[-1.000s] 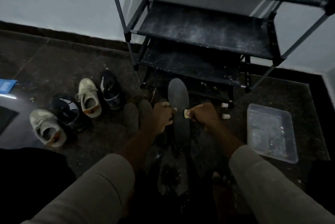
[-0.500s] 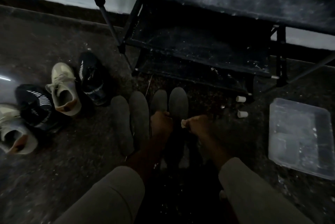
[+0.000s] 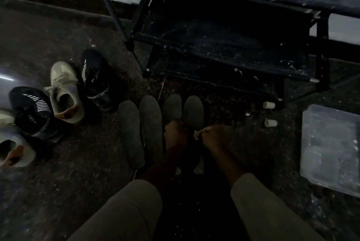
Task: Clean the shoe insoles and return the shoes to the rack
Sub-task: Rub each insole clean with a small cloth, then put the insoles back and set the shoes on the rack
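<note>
We see both forearms reaching forward from pale sleeves, wrists close together. The left hand [image 3: 175, 136] is curled over the third of four grey insoles [image 3: 130, 129] lying side by side on the floor [image 3: 78, 172] before the rack [image 3: 224, 45]; we cannot tell whether it grips. The right hand [image 3: 213, 136] pinches a small pale scrap [image 3: 196, 135] over the fourth. The shoes [image 3: 64, 92] stand to the left, off the rack.
</note>
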